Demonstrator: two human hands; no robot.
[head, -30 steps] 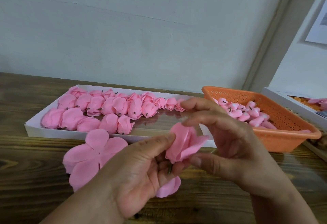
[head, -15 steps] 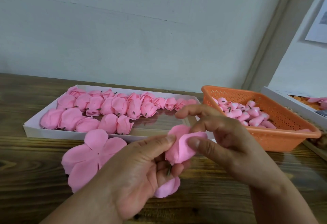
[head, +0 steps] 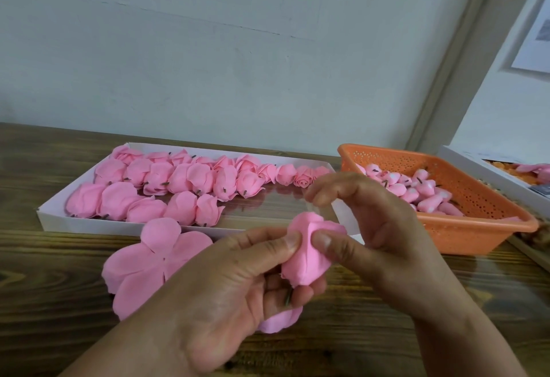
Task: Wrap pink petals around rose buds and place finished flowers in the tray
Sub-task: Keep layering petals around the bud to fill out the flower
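A half-wrapped pink rose (head: pixel 308 253) sits above the wooden table (head: pixel 44 263), held between both hands in front of the person. The left hand (head: pixel 226 296) curls around its lower part: the thumb presses the petal wrap from the left, the fingers close under the base, and a short dark stem (head: pixel 288 299) pokes out between them. The right hand (head: pixel 378 227) pinches the wrap from the other side, its thumb pressed against the pink surface close to the left thumb, while its index finger arches over the top and the remaining fingers stay loosely bent behind the flower.

Just left of the hands, a flat pink petal sheet (head: pixel 154 260) with several rounded lobes lies on the table, partly hidden by the left hand. A further bit of pink petal (head: pixel 278 321) shows below the left fingers.

Behind it stands a shallow white tray (head: pixel 119 223), long and rectangular. Its left and rear parts are filled with finished pink flowers (head: pixel 178 186), lying on their sides in rough rows with short dark stems showing; the near right part of the tray floor is bare.

To the right, an orange perforated basket (head: pixel 476 233) holds a heap of small pink rose buds (head: pixel 416 190), narrow and pale-tipped. At the far right edge, a white box (head: pixel 488 174) holds some orange and pink pieces, too cropped to tell apart.
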